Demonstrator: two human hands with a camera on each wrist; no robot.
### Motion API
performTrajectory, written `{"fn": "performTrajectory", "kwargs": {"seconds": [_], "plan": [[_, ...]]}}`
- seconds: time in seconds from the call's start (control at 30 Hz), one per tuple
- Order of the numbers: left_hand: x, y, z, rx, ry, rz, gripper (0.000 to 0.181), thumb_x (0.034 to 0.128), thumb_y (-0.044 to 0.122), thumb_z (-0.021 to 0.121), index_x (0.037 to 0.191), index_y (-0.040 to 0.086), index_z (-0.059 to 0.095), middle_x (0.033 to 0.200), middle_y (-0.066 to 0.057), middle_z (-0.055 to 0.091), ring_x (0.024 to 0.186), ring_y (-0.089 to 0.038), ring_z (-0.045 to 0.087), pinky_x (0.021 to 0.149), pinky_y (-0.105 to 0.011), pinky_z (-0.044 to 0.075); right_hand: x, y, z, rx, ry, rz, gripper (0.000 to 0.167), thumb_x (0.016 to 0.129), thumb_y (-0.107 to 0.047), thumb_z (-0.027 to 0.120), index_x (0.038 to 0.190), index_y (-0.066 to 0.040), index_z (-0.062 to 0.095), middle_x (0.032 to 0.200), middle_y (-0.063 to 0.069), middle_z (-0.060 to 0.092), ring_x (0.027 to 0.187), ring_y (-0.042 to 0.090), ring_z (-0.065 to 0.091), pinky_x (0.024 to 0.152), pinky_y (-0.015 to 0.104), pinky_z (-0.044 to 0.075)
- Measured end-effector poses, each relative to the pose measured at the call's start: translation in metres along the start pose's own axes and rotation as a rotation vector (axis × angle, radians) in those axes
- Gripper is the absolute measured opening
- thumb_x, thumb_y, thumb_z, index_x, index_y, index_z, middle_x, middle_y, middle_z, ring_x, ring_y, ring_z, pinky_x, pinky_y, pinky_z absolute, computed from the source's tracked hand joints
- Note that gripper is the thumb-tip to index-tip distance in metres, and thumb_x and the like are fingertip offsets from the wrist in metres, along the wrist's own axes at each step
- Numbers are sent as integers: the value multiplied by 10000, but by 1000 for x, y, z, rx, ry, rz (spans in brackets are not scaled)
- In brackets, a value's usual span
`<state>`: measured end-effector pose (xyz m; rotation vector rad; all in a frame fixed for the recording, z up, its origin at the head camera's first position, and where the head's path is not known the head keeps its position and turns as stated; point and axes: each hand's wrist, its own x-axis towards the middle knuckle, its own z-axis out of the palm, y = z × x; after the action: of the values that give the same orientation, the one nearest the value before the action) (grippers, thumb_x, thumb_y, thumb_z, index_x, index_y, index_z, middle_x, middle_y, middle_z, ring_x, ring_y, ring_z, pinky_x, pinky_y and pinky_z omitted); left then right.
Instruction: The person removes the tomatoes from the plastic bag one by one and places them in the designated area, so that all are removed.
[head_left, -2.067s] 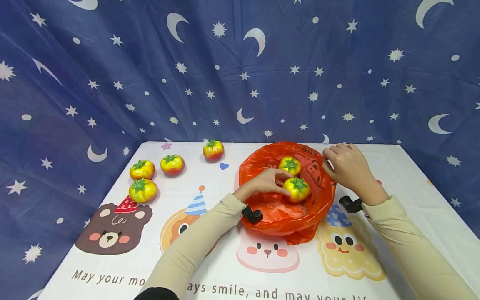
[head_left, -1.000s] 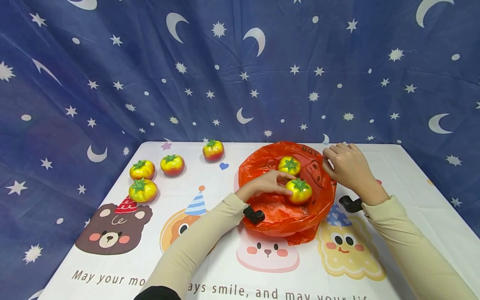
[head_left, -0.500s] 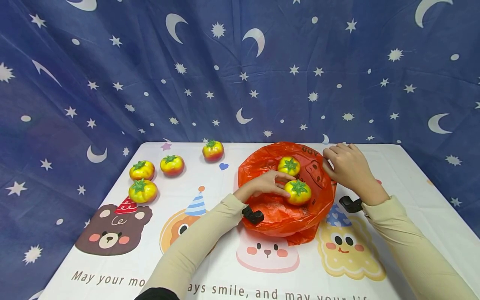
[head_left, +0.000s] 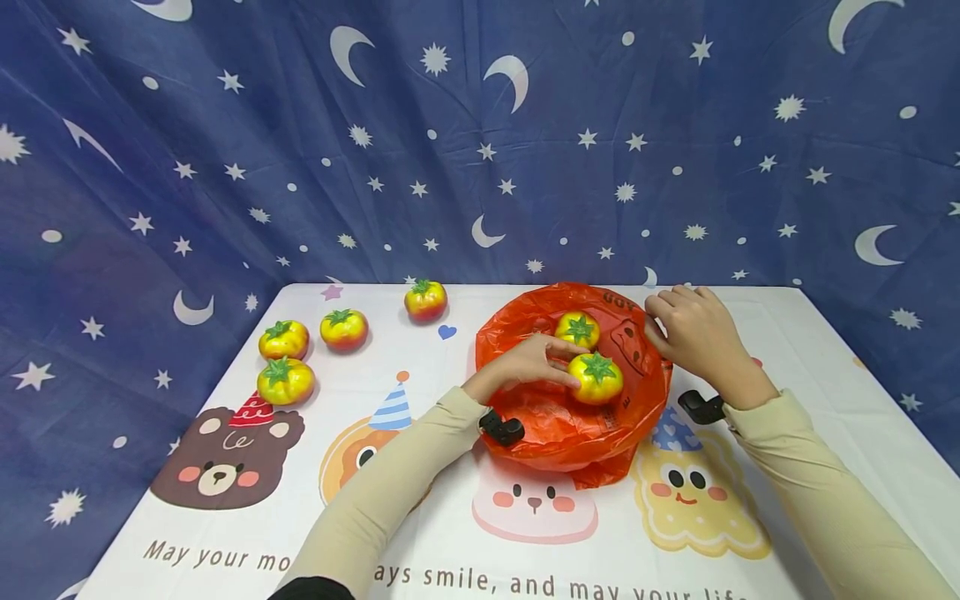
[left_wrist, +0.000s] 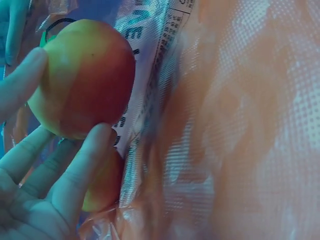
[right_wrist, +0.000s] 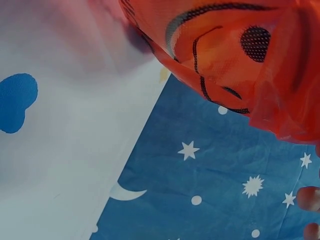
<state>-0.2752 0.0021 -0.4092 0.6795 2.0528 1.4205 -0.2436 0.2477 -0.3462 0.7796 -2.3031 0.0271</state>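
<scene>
A red plastic bag lies spread on the table with its mouth open upward. Inside it, my left hand holds a yellow and red tomato with a green leafy top, thumb on one side and fingertips on the other. The left wrist view shows this tomato between thumb and fingers, close to the printed bag wall. A second tomato sits just behind it in the bag. At the bag's right rim my right hand grips the plastic with curled fingers; its fingertips are mostly hidden.
Left of the bag stand several more tomatoes: one tomato near the back edge, another tomato beside a close pair. The white tablecloth has printed cartoons. A blue starry curtain hangs behind the table.
My left hand and the tomato it holds have shifted slightly, first right and down, then a little back up and left. My right hand stays at the bag's rim.
</scene>
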Motion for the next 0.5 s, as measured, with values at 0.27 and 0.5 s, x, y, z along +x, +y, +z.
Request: {"fn": "performTrajectory", "kwargs": {"seconds": [0.27, 0.5], "plan": [[-8, 11, -7, -14, 29, 72, 518, 779, 37, 743, 1272, 40, 582, 1309, -128, 584, 1074, -263, 649, 851, -269, 559, 0, 0, 1, 2, 19, -12, 85, 767, -84, 605, 712, -47, 550, 644, 117, 607, 648, 297, 547, 574, 400, 413], [-20, 21, -19, 85, 83, 112, 525, 765, 113, 772, 1259, 69, 600, 1287, -109, 604, 1085, -248, 641, 839, -242, 557, 1, 0, 0, 2, 23, -16, 90, 768, -85, 600, 710, -49, 541, 638, 113, 597, 635, 294, 530, 559, 383, 384]]}}
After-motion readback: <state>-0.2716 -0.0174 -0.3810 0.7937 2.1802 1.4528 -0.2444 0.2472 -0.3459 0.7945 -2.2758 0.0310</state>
